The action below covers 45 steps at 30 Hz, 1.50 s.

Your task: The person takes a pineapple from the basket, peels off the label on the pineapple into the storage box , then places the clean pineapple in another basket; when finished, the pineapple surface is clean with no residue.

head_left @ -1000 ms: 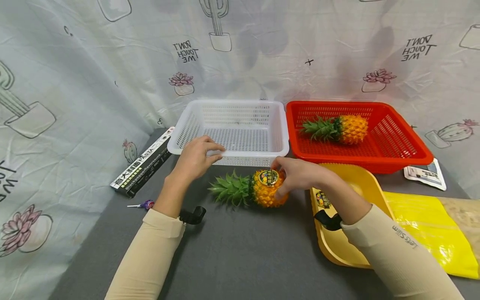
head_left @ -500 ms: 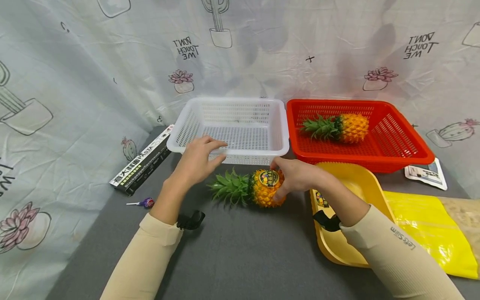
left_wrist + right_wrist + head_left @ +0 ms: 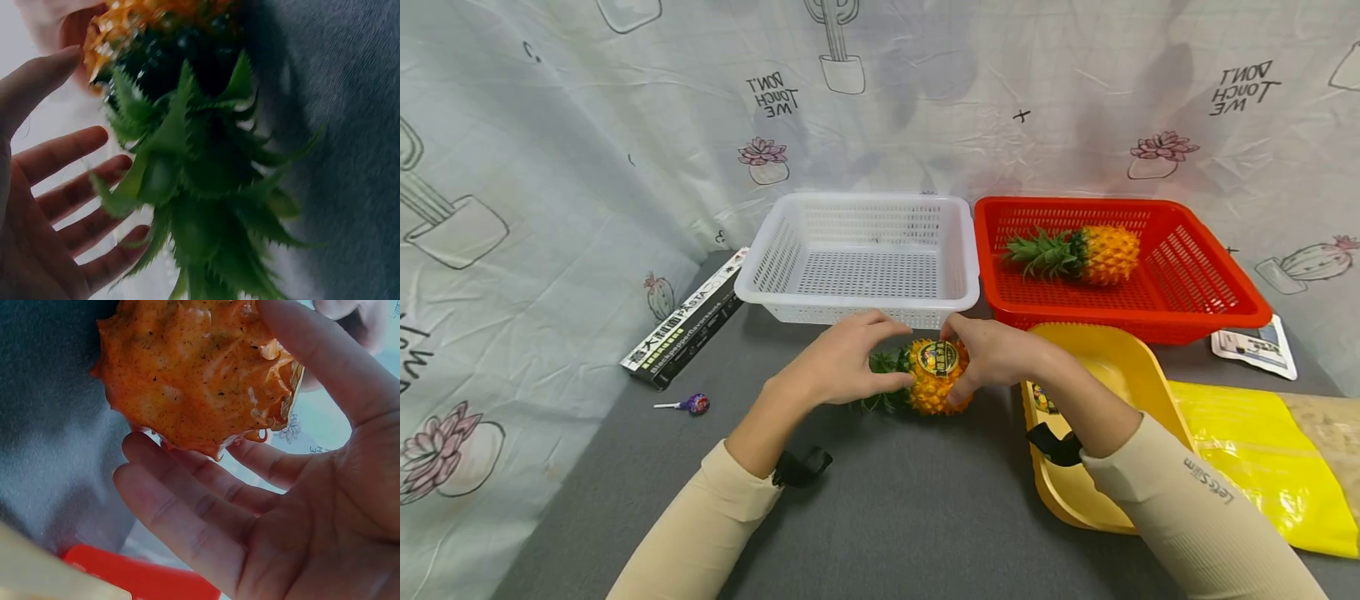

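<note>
A small orange pineapple (image 3: 931,383) with a green leafy crown lies on its side on the grey table, a dark round sticker on its upper face. My right hand (image 3: 996,354) holds its bottom end, thumb on the near side and fingers on the far side. The right wrist view shows that thumb and fingers around the spiky orange base (image 3: 187,381). Over the crown reaches my left hand (image 3: 850,358), thumb and fingers apart, covering much of the leaves in the head view. In the left wrist view its spread fingers (image 3: 69,194) lie alongside the green leaves (image 3: 194,181).
Behind stand a white basket (image 3: 865,310) and a red basket (image 3: 1210,283) with another pineapple (image 3: 1105,255). A yellow tray (image 3: 1101,354) lies under my right forearm, beside a yellow packet (image 3: 1247,450). At left are a pasta box (image 3: 685,321) and a lollipop (image 3: 698,404).
My left hand has moved right, from in front of the white basket to over the pineapple's crown. My right hand and the pineapple have stayed in place.
</note>
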Each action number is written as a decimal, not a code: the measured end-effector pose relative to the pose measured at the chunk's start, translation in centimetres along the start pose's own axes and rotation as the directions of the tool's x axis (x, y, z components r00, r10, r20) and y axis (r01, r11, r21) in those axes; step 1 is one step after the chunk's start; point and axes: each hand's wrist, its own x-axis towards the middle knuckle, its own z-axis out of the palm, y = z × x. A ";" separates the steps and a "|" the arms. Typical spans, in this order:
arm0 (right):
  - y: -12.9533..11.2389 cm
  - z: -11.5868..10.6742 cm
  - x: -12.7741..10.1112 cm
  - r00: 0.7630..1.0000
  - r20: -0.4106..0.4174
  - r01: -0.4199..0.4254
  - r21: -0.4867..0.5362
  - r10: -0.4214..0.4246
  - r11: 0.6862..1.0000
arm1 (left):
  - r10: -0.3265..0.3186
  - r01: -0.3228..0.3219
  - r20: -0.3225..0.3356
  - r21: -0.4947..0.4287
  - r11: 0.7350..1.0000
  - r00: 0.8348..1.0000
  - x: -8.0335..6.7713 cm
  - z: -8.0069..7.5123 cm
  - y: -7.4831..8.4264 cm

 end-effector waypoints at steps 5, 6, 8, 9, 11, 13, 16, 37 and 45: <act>0.0 0.2 -0.1 1.000 -0.013 0.018 0.016 -0.018 1.000 | -0.002 0.001 0.021 0.085 0.996 1.000 0.6 1.0 0.6; 0.0 0.2 -0.1 1.000 -0.015 0.019 0.017 -0.019 1.000 | -0.007 0.005 0.018 0.099 0.995 1.000 0.6 1.1 0.6; 0.0 0.2 -0.1 1.000 -0.016 0.027 0.018 -0.027 0.999 | -0.017 0.015 0.014 0.119 0.993 1.000 0.7 1.2 0.8; -0.1 0.1 -0.2 0.999 -0.013 0.035 0.019 -0.034 0.999 | -0.022 0.020 0.012 0.124 0.992 1.000 0.8 1.2 0.9; 0.0 0.0 -0.3 0.999 0.001 0.042 0.027 -0.042 0.999 | -0.027 0.025 0.012 0.131 0.991 1.000 0.8 1.2 1.1; 0.2 -0.3 -0.6 0.998 0.021 0.051 0.030 -0.052 0.998 | -0.032 0.029 0.019 0.138 0.990 0.999 0.8 1.3 1.2; 0.5 -0.7 -1.0 0.999 0.016 0.050 0.036 -0.050 0.998 | -0.032 0.029 0.021 0.143 0.989 0.999 0.8 1.3 1.2; -0.4 -0.3 -0.7 0.977 -0.193 0.096 0.022 -0.089 0.995 | -0.045 0.043 0.006 0.156 0.987 0.999 0.0 1.4 1.6; -0.7 -0.2 -0.4 0.971 -0.232 0.075 0.050 -0.062 0.996 | -0.049 0.048 0.004 0.140 0.989 0.999 0.0 1.5 1.7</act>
